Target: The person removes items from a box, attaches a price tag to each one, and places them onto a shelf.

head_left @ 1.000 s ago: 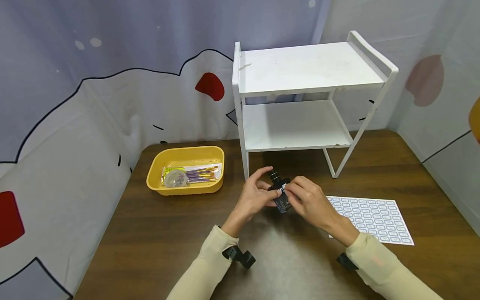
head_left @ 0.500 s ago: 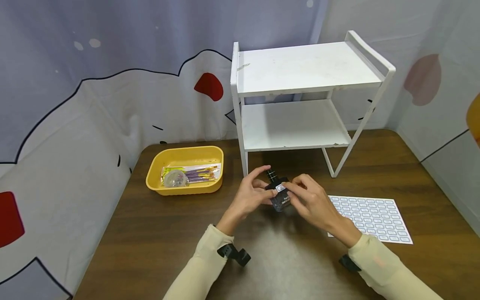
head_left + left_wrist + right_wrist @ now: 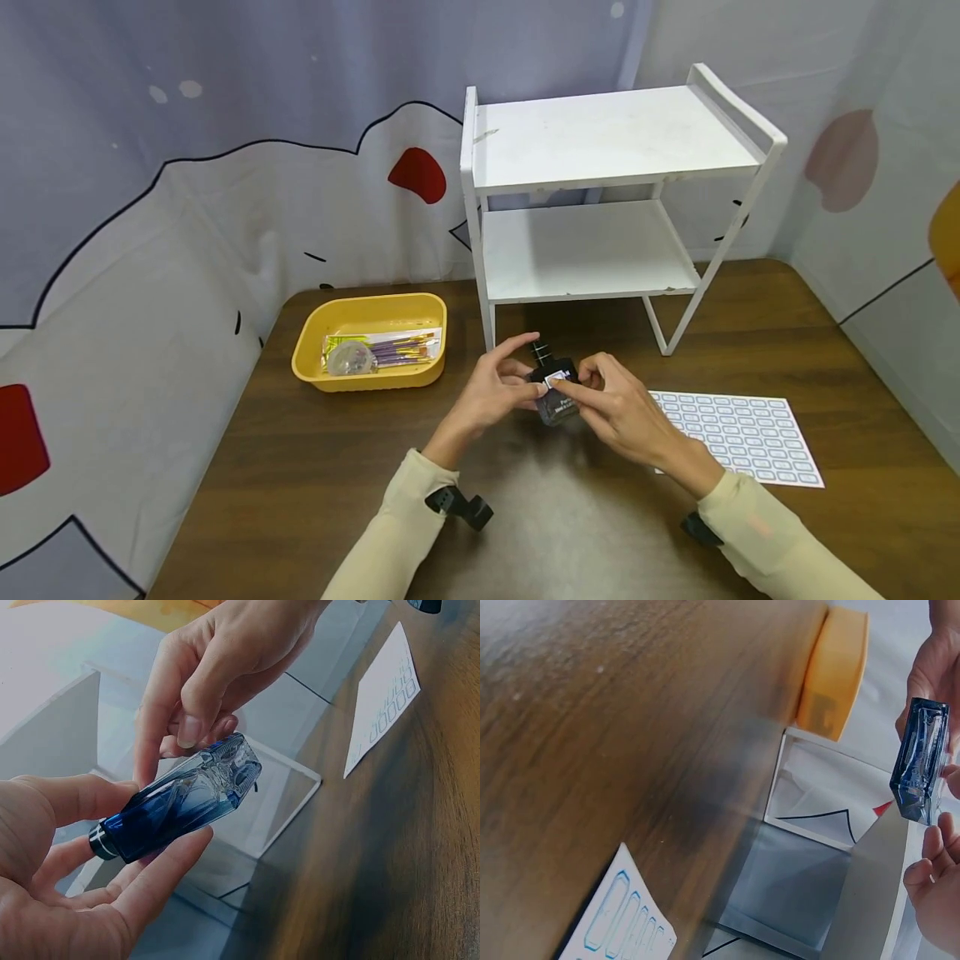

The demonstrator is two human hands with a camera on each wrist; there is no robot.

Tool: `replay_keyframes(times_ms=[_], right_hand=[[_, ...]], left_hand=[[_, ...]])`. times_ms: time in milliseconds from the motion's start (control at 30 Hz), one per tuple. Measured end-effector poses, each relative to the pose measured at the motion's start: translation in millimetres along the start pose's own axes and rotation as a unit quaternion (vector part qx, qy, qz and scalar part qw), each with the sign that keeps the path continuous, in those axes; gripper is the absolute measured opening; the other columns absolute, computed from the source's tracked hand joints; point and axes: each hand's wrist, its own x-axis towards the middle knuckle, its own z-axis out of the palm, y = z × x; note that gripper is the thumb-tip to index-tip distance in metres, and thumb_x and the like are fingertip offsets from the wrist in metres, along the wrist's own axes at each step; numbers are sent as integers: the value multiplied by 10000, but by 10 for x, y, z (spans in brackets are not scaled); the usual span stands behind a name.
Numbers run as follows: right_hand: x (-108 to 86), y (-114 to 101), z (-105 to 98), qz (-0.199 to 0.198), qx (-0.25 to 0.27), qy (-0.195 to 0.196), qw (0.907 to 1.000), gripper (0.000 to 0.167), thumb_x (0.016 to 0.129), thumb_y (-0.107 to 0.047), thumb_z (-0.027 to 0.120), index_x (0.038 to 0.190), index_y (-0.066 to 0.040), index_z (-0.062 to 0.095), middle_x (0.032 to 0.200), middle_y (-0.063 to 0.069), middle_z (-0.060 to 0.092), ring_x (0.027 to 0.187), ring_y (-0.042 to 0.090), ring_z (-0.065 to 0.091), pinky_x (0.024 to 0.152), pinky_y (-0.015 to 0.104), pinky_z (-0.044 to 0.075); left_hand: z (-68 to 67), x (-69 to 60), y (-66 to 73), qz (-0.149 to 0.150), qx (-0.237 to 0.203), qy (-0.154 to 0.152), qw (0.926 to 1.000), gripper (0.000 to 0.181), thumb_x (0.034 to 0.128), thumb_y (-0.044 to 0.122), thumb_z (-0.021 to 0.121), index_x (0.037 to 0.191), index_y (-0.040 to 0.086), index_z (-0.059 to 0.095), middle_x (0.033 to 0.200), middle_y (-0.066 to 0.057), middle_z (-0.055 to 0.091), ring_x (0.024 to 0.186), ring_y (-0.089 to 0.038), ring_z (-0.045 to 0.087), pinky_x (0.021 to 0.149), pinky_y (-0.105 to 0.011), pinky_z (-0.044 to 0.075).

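Note:
My left hand (image 3: 489,390) grips a dark perfume bottle (image 3: 557,407) between thumb and fingers, above the table. The bottle has a black neck with silver rings and leans a little to the left. A small white sticker (image 3: 552,380) lies on its front, near the shoulder. The right hand (image 3: 624,415) presses that sticker with a straight index finger. In the left wrist view the bottle (image 3: 184,796) shows blue-tinted glass with a clear base, and the right index fingertip touches its front face. The right wrist view shows the bottle (image 3: 921,761) at the right edge.
A sheet of blue-outlined labels (image 3: 738,437) lies on the wooden table (image 3: 315,492), right of the hands. Behind the hands stands a white two-tier shelf (image 3: 592,250). The yellow tray (image 3: 367,383) at left holds packaged paintbrushes (image 3: 401,348) and a clear round container (image 3: 351,358).
The right index finger has straightened out over the sticker, and the bottle's printed front has come more into view. Both hands and the bottle have shifted slightly left.

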Motion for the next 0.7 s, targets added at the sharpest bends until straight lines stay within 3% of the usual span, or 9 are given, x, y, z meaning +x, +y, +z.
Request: replay_keyframes(times_ms=[333, 700], right_hand=[[24, 19, -15, 245, 20, -130, 9996, 392, 871, -11, 529, 1160, -141, 759, 975, 69, 504, 867, 155, 446, 676, 285, 398], [27, 42, 28, 290, 156, -72, 9994, 411, 845, 33, 552, 1171, -116, 752, 973, 67, 501, 861, 141, 439, 683, 244, 379]], left_hand=[[-53, -2, 14, 45, -34, 9, 10000, 749, 822, -138, 660, 1493, 115, 443, 987, -237, 662, 789, -200, 708, 770, -606, 572], [-109, -1, -2, -2, 126, -36, 9999, 745, 826, -122, 655, 1495, 133, 450, 1039, -273, 646, 813, -222, 713, 793, -624, 559]])
